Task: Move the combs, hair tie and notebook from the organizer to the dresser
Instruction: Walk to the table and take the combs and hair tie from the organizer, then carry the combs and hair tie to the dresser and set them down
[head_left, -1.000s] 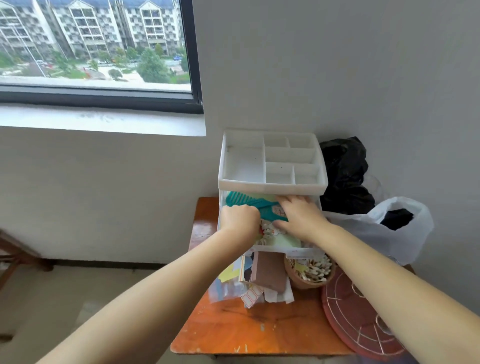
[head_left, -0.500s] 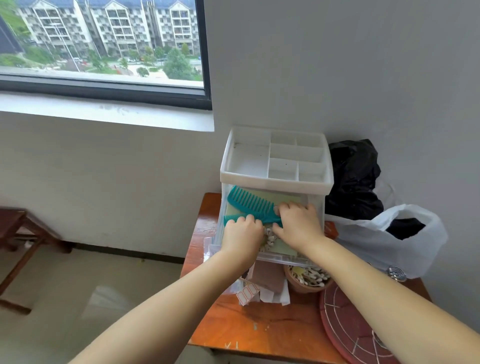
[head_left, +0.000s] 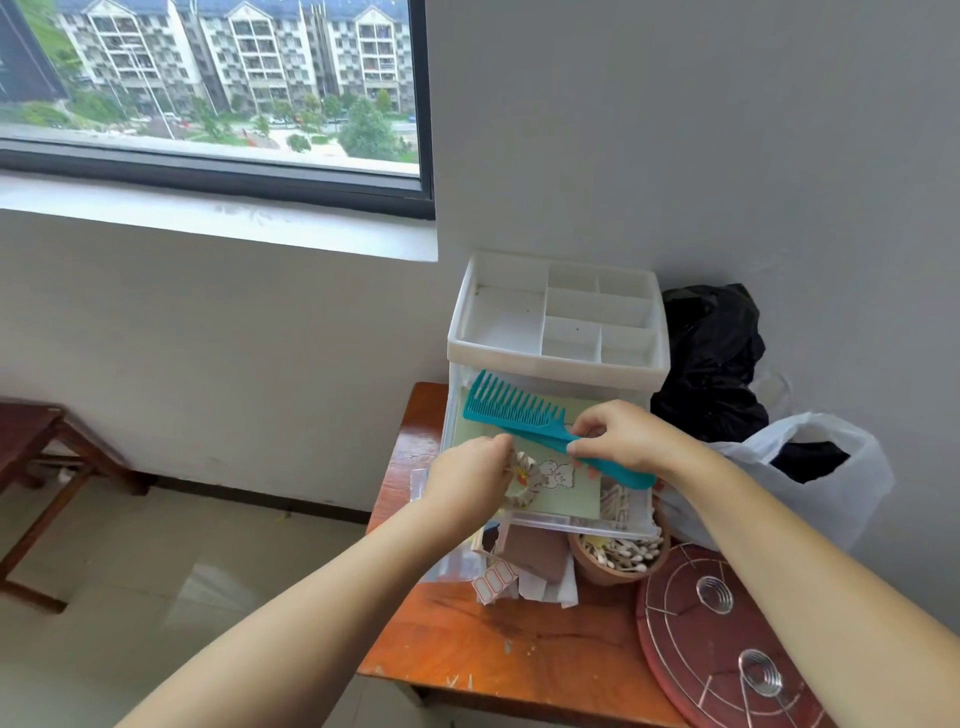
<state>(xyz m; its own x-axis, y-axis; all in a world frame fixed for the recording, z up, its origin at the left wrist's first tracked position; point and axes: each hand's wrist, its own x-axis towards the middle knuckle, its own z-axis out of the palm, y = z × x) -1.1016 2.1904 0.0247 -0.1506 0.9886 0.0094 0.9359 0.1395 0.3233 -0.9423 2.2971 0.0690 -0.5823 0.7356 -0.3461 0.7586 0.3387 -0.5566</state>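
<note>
Right hand (head_left: 631, 441): fingers pinch the teal comb (head_left: 524, 415) at its handle, lifted above the open drawer (head_left: 628, 522).
Left hand (head_left: 467, 480): fingers pinch the patterned hair tie (head_left: 521, 480).
Notebook (head_left: 561, 480): lies flat in the drawer.
Organizer (head_left: 558, 358): stands on the table (head_left: 493, 639).

The comb (head_left: 511, 413) hangs over the notebook (head_left: 556, 480), which probably lies in the organizer's (head_left: 558, 364) drawer.

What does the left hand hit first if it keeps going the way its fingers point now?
The left hand points up and right into the open drawer. Its fingertips are already at the patterned hair tie; just beyond is the teal comb held by the right hand. Depth is unclear, so it may pass under the comb.
</note>
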